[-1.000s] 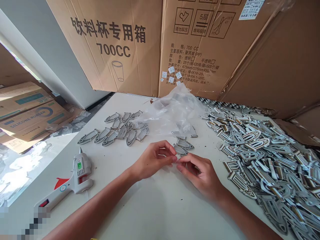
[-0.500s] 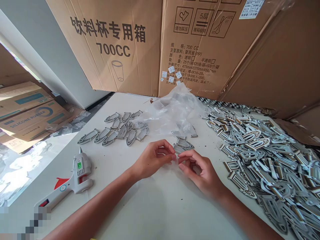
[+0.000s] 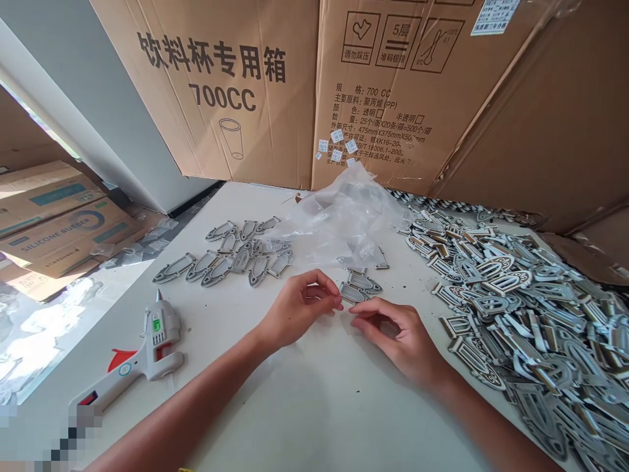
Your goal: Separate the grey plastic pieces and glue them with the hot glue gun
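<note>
My left hand point(image 3: 304, 305) is over the middle of the white table, its thumb and curled fingers pinched together. Opposite it, my right hand point(image 3: 393, 328) has its thumb and forefinger brought close, the other fingers bent. A small gap separates the two sets of fingertips. Anything they pinch is too small or too clear to make out. Just beyond the fingertips lie a few grey arch-shaped frame pieces point(image 3: 361, 282). Behind these a crumpled clear plastic bag point(image 3: 339, 216) rests on the table.
A white glue gun point(image 3: 160, 337) with a red trigger lies at left. Several grey frame pieces point(image 3: 240, 259) sit behind it. A large heap of similar pieces point(image 3: 531, 314) covers the right side. Cardboard boxes point(image 3: 275, 131) stand along the back edge.
A faint clear film seen between my fingertips half a second ago no longer shows there. My hands have moved slightly apart. The things on the table look unmoved.
</note>
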A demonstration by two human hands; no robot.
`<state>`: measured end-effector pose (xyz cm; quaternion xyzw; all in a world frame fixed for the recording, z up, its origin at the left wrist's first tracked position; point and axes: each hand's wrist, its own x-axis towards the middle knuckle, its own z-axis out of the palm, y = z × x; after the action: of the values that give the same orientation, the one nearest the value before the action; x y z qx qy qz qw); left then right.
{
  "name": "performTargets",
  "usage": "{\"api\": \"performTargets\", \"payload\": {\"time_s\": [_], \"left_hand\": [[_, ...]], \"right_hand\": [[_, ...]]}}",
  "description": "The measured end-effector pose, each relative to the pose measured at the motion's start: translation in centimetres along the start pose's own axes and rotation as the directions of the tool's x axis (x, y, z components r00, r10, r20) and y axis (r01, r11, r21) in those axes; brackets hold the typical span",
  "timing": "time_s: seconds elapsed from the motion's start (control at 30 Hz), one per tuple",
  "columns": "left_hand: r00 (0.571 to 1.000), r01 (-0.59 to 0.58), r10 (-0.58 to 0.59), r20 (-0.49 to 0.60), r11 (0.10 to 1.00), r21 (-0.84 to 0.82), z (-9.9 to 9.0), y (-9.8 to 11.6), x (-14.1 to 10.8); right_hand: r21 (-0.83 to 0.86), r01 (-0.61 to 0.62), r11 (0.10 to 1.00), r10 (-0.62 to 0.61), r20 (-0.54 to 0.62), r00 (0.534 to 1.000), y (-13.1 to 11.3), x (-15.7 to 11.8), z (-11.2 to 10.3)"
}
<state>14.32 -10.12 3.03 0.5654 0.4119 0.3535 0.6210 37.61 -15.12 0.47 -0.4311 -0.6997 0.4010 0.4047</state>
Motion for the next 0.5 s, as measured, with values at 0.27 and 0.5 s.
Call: {"api": "performTargets", "payload": {"time_s": [0.27, 0.5], "left_hand": [[0.995, -0.008, 0.004, -0.101, 0.999, -0.043, 0.2, 0.3, 0.1], [0.993, -0.012, 0.006, -0.121, 0.999, -0.046, 0.1, 0.0, 0.2]], "right_hand": [[-0.189, 0.181, 0.965, -0.163, 0.104, 0.981, 0.2, 0.2, -0.1], [-0.353, 0.295, 0.888, -0.252, 0.164, 0.954, 0.3, 0.7, -1.1]]}}
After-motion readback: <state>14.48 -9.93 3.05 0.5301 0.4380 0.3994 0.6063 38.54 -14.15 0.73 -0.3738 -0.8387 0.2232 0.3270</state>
